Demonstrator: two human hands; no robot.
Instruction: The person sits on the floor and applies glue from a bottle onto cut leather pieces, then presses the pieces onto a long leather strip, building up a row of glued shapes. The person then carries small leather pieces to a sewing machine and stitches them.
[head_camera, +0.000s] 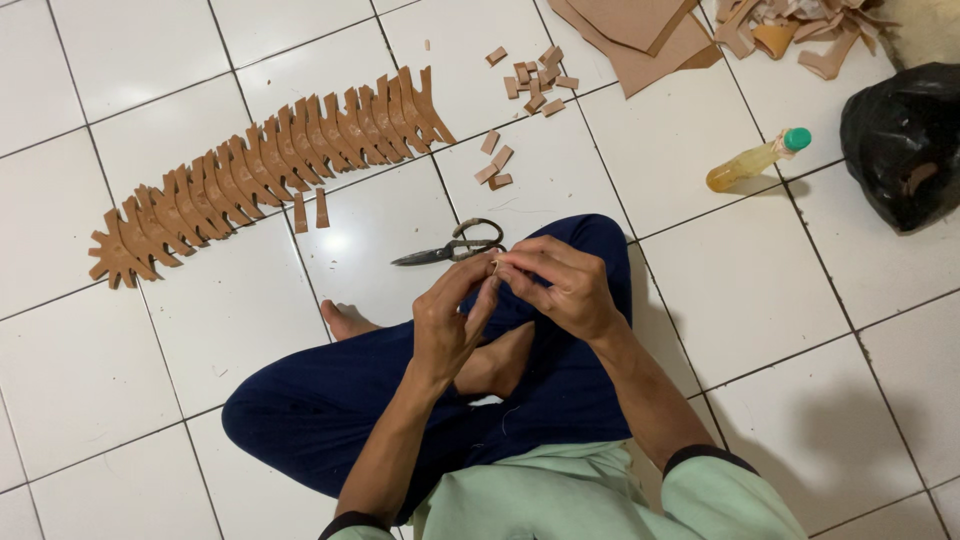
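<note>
Seated cross-legged on the white tile floor (760, 300), the person has both hands raised over the knee and brought together. The left hand (452, 322) and right hand (560, 285) pinch a small tan strip (495, 264) between their fingertips, so both are closed on it; the strip is mostly hidden by the fingers and its exact shape cannot be made out. Just beyond the hands, a pair of scissors (452, 246) lies on the floor, blades pointing left, untouched. Far left, a long row of overlapping brown cut-outs (270, 165) runs diagonally across the tiles, with two loose strips (310, 210) just beside it. More small tan pieces (533, 82) lie scattered farther off, and a few others (495, 165) sit nearer the scissors. At the far edge are flat brown sheets (640, 40) and a heap of offcuts (790, 30); to the right stand a small bottle (755, 160) of yellowish liquid lying on its side and a black bag (905, 140). Work this fine seems best done with short, firm fingertip pressure, keeping the strip's edges aligned and the hands steadied close above the leg.
</note>
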